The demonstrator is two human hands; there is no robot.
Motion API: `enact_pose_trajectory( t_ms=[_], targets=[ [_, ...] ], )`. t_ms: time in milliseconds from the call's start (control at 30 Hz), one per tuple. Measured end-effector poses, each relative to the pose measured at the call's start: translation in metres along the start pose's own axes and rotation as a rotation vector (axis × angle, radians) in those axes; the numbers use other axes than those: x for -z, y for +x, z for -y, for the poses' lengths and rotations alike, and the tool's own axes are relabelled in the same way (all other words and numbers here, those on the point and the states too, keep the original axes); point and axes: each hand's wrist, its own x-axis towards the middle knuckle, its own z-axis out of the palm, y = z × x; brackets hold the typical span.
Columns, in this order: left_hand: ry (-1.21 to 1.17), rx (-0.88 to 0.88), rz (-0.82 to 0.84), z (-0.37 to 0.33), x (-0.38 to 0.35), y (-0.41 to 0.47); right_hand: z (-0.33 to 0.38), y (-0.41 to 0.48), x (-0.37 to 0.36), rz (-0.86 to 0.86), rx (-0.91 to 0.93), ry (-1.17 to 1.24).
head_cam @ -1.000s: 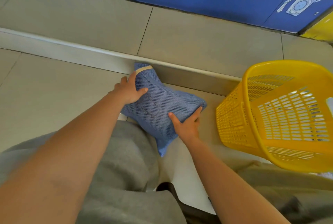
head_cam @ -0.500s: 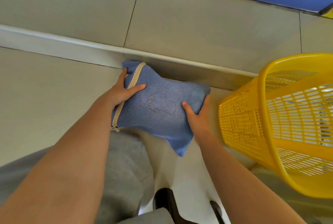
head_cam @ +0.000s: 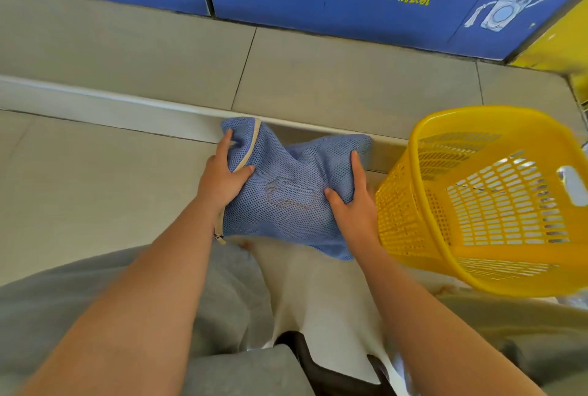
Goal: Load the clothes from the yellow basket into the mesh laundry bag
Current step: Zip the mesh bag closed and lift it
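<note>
A: Your blue mesh laundry bag (head_cam: 286,195) is stuffed now, lifted over your lap beside the tipped yellow basket (head_cam: 477,204).

B: Yep, left hand (head_cam: 222,179) moved onto the zipper edge, right hand (head_cam: 353,201) clamps the other end. Basket looks empty, so you're probably done.

A grey tiled floor (head_cam: 95,198) with a raised step edge carried a yellow basket (head_cam: 477,252) at its right, near a blue mesh bag (head_cam: 286,204).
</note>
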Motion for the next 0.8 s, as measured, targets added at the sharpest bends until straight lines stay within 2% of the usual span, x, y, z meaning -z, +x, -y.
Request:
enact_pose_trajectory(
  t_ms=[300, 400, 533, 667, 733, 800],
  targets=[
    [-0.149, -0.163, -0.261, -0.094, 0.023, 0.003, 0.062, 0.056, 0.058, -0.091, 0.231, -0.015],
    [-0.194, -0.182, -0.289, -0.122, 0.022, 0.026, 0.077, 0.095, 0.072, -0.081, 0.260, 0.013],
    [-0.219, -0.225, -0.274, -0.156, 0.011, 0.074, 0.090, 0.151, 0.084, -0.091, 0.256, 0.015],
    [-0.263, -0.258, -0.225, -0.192, -0.009, 0.124, 0.086, 0.210, 0.094, -0.171, 0.247, 0.017],
    [-0.250, -0.294, -0.134, -0.205, -0.024, 0.144, 0.078, 0.235, 0.096, -0.179, 0.217, -0.013],
    [-0.071, -0.338, -0.014, -0.210, -0.042, 0.157, 0.067, 0.254, 0.094, -0.125, 0.179, -0.093]
  ],
)
